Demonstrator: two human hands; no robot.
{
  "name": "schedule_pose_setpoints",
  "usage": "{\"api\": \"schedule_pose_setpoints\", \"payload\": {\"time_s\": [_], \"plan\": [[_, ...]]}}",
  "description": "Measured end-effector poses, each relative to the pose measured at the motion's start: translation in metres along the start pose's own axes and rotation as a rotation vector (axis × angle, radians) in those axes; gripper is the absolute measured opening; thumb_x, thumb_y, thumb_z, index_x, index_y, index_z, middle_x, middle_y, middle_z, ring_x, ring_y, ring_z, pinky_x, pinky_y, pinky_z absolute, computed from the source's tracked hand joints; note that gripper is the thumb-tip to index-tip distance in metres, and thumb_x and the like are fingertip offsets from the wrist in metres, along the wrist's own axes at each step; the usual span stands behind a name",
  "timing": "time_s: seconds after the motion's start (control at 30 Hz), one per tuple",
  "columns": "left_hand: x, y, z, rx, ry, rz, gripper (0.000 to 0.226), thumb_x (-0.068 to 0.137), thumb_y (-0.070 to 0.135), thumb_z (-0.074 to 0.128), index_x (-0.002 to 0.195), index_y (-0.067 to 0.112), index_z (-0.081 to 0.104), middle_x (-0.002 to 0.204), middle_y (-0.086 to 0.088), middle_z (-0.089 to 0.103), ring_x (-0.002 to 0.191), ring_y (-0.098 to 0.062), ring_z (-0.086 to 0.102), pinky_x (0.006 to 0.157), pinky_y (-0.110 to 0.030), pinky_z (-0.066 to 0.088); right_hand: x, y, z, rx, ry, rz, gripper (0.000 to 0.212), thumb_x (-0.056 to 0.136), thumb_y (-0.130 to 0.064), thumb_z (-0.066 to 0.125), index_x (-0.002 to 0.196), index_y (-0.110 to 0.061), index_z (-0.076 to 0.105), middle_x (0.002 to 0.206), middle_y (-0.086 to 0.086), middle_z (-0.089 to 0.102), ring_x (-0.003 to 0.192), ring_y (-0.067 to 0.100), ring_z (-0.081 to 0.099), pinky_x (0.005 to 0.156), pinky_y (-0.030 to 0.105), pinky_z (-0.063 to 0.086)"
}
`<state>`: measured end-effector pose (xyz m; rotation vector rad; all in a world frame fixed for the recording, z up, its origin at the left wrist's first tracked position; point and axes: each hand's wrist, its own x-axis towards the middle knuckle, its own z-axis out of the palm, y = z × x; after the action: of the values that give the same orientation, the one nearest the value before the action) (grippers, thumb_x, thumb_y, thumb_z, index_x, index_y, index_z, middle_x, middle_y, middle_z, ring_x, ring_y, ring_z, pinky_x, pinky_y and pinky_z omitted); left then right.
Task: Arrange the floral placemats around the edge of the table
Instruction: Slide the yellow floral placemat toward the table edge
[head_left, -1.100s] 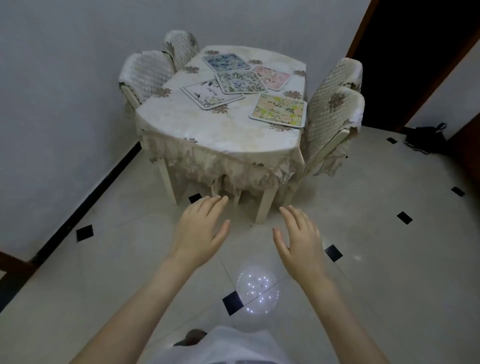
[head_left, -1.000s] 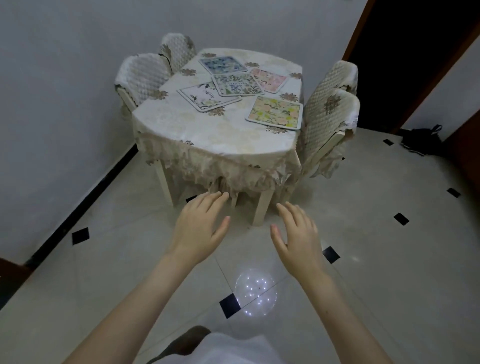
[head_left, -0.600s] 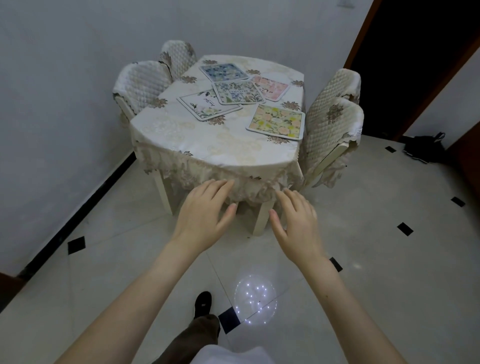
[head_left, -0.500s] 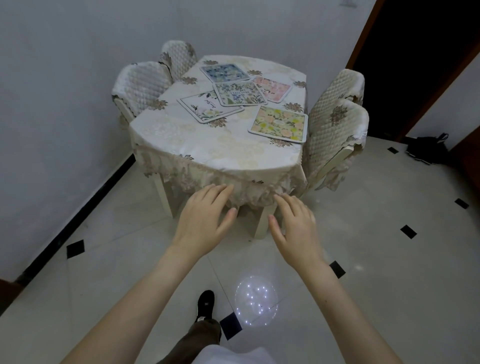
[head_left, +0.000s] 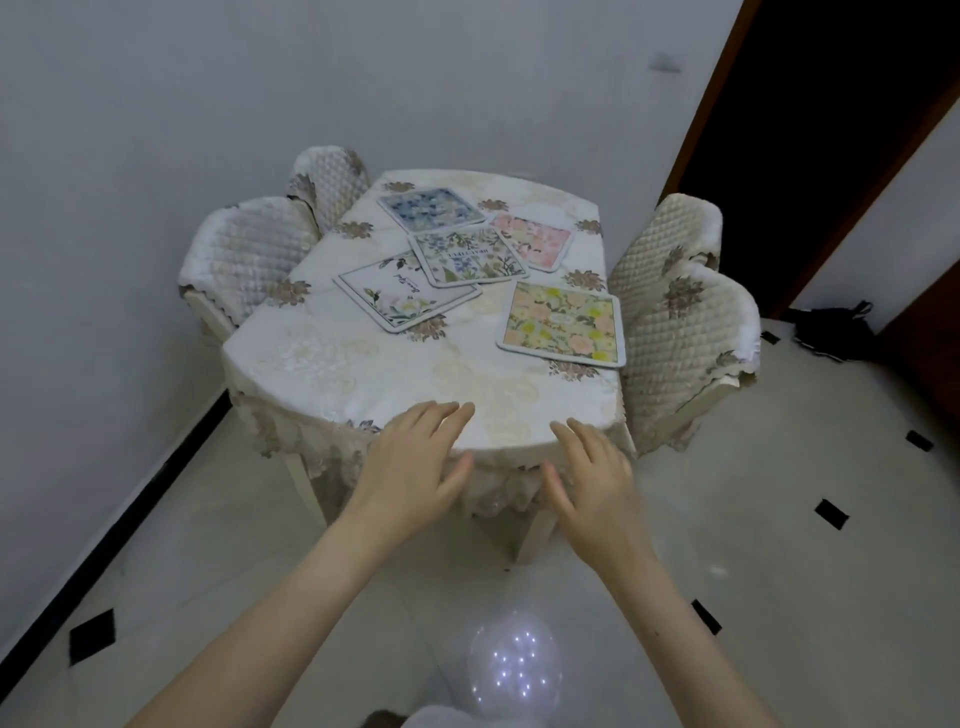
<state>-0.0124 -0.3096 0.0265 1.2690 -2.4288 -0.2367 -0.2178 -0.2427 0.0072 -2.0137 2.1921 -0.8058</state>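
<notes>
Both hands reach out over the near edge of the table (head_left: 363, 374), palms down and holding nothing. The left hand (head_left: 410, 467) has its fingers spread flat, the fingertips over the cloth at the table's rim. The right hand (head_left: 592, 478) is likewise flat and loose-fingered, just beside the left, its fingertips at the rim too; whether either hand touches the cloth I cannot tell.

Five floral mats lie on the far half of the table, well apart from the hands. The blue mat (head_left: 431, 209) is farthest back. The pink mat (head_left: 535, 241) lies to its right. The green mat (head_left: 467, 257) sits in the middle, overlapping a corner of the white mat (head_left: 400, 299) on its left and touching the edges of the blue and pink ones. The yellow mat (head_left: 563, 322) lies alone near the right edge.

Quilted chairs stand on both sides, two on the left (head_left: 249, 254) and two on the right (head_left: 680, 317)
</notes>
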Motion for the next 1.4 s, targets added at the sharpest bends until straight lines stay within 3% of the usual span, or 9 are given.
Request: {"api": "schedule_pose_setpoints", "payload": {"time_s": [0.27,0.47,0.8,1.0,1.23,1.4], "plan": [[0.093,-0.025,-0.004,-0.042,0.038,0.043,0.059,0.089,0.046,0.026,0.136,0.015,0.044,0.135,-0.002,0.055,0.125,-0.022,0.047,0.104,-0.038,0.039,0.082,0.016,0.002,-0.046,0.096,0.032,0.042,0.092,-0.029,0.047,0.129,-0.009,0.052,0.134,0.011,0.056,0.126,0.027,0.048,0.101,0.047,0.043],[0.145,-0.033,0.038,-0.032,-0.025,0.03,0.057,0.09,0.047,0.026,0.138,0.019,0.041,0.137,0.002,0.052,0.126,-0.018,0.044,0.104,-0.036,0.038,0.12,0.061,0.027,-0.043,0.042,0.086,0.043,0.096,-0.031,0.045,0.135,-0.014,0.047,0.142,0.009,0.048,0.133,0.026,0.04,0.108,0.046,0.035],[0.255,-0.017,0.105,-0.012,-0.097,-0.063,0.052,0.092,0.044,0.033,0.138,0.021,0.041,0.138,0.002,0.052,0.128,-0.018,0.044,0.105,-0.036,0.037,0.213,0.166,0.044,-0.006,-0.034,0.071,0.039,0.093,-0.027,0.051,0.13,-0.013,0.049,0.135,0.009,0.053,0.126,0.027,0.047,0.103,0.043,0.039],[0.319,-0.009,0.127,-0.025,-0.089,-0.111,0.06,0.088,0.05,0.023,0.137,0.021,0.042,0.138,0.002,0.052,0.127,-0.018,0.044,0.103,-0.037,0.039,0.263,0.221,0.045,-0.002,-0.093,0.039,0.041,0.095,-0.029,0.047,0.134,-0.018,0.044,0.14,0.008,0.048,0.13,0.025,0.042,0.106,0.043,0.035],[0.368,-0.032,0.163,-0.071,-0.082,-0.152,0.044,0.094,0.034,0.046,0.136,0.022,0.041,0.134,-0.001,0.055,0.122,-0.023,0.048,0.097,-0.039,0.042,0.307,0.257,0.066,-0.008,-0.145,0.042,0.038,0.095,-0.026,0.049,0.131,-0.014,0.046,0.136,0.012,0.051,0.128,0.029,0.044,0.102,0.045,0.038],[0.4,-0.061,0.204,-0.119,-0.229,-0.269,0.05,0.093,0.034,0.049,0.138,0.016,0.038,0.134,-0.006,0.052,0.121,-0.028,0.045,0.094,-0.041,0.042,0.34,0.283,0.1,-0.002,-0.196,0.235,0.041,0.095,-0.025,0.049,0.131,-0.007,0.046,0.136,0.016,0.05,0.124,0.033,0.046,0.1,0.046,0.042]]}}
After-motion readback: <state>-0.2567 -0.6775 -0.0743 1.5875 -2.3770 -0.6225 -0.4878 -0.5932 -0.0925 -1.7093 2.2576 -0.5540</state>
